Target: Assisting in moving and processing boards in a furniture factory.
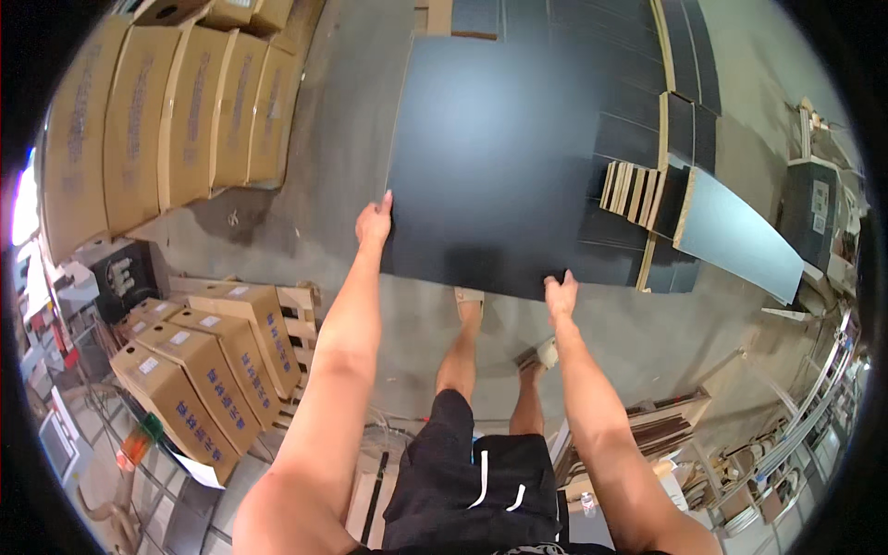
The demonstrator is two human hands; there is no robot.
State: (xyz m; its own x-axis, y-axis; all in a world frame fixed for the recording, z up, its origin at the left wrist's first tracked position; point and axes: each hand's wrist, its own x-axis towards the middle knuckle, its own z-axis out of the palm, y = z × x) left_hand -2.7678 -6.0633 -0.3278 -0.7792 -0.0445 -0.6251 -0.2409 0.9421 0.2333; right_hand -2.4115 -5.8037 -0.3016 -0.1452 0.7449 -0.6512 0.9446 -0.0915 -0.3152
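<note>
A large dark grey board [490, 157] with a smooth surface lies in front of me, over other dark boards. My left hand [374, 222] grips its left edge, thumb on top and the fingers partly hidden at the side. At the near edge, toward the right corner, my right hand [560, 296] holds the same board, thumb on top. Its other fingers are mostly hidden from view. Both arms are stretched forward.
Dark panels [629, 139] lie under and right of the board, with a stack of short strips [629, 191] and a pale grey panel [740, 231] on them. Brown cartons [185, 120] stand at far left; more cartons [199, 379] sit near left by a wooden pallet [301, 324].
</note>
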